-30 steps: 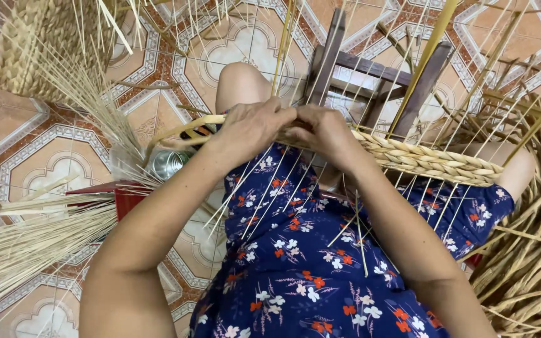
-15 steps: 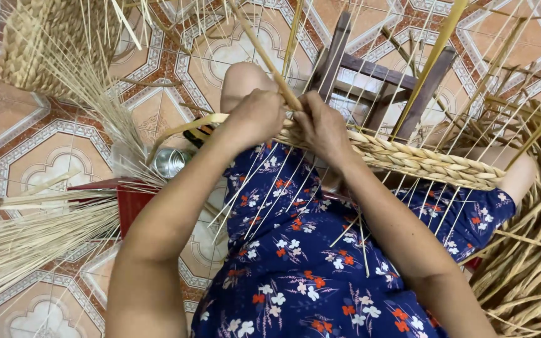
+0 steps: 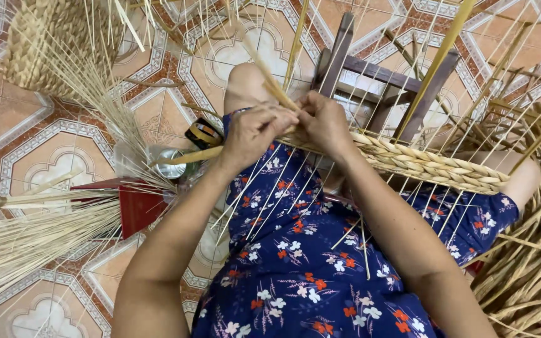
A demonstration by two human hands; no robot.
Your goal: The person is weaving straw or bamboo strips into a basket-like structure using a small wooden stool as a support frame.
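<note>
I sit with a half-woven basket across my lap; its plaited rim (image 3: 433, 166) runs from my hands toward my right knee. My left hand (image 3: 255, 131) pinches a flat dried straw strand (image 3: 264, 72) that rises up and away to the left. My right hand (image 3: 324, 122) grips the end of the plaited rim right beside it, knuckles touching the left hand. Several thin pale stakes (image 3: 270, 188) fan out from the rim over my blue flowered dress.
A woven basket (image 3: 51, 44) lies at top left. A bundle of pale straws (image 3: 26, 238) spreads over a red stool (image 3: 139, 203) on the left. A small wooden stool (image 3: 383, 81) stands ahead. A metal can (image 3: 170, 164) and dried leaves (image 3: 533, 269) sit nearby.
Both hands have shifted slightly upward along the rim, and the flat strand in the left hand has swung up to point away from me.
</note>
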